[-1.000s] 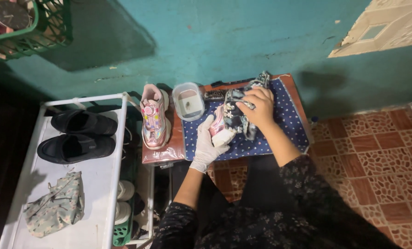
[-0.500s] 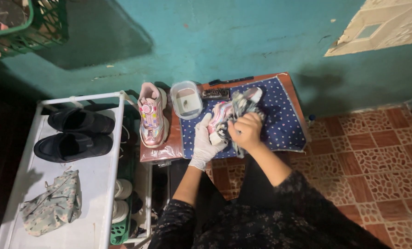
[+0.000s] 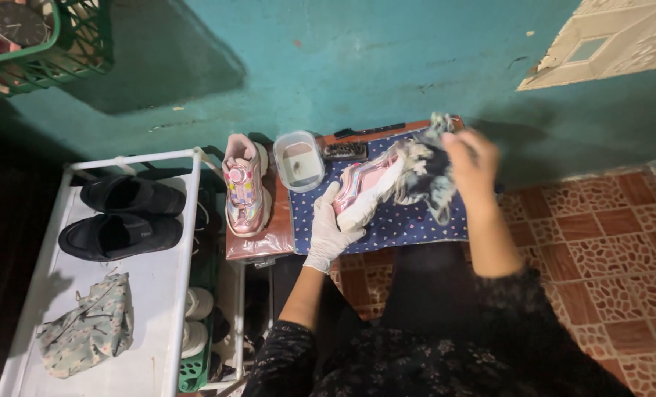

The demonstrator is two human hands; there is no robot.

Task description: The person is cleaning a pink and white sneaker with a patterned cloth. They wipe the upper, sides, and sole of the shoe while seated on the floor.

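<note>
Dim indoor light, dark shadows at left; the moving right hand point(image 3: 473, 158) is blurred.

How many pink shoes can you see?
2. One pink shoe stands alone on the brown low table, beside the clear tub. The other pink shoe is held over the blue dotted cloth by the gloved left hand. More may be hidden.

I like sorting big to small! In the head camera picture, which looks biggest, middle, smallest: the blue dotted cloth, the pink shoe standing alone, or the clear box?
1. Blue dotted cloth, biggest.
2. Pink shoe standing alone.
3. Clear box, smallest.
All sit at about the same distance.
</note>
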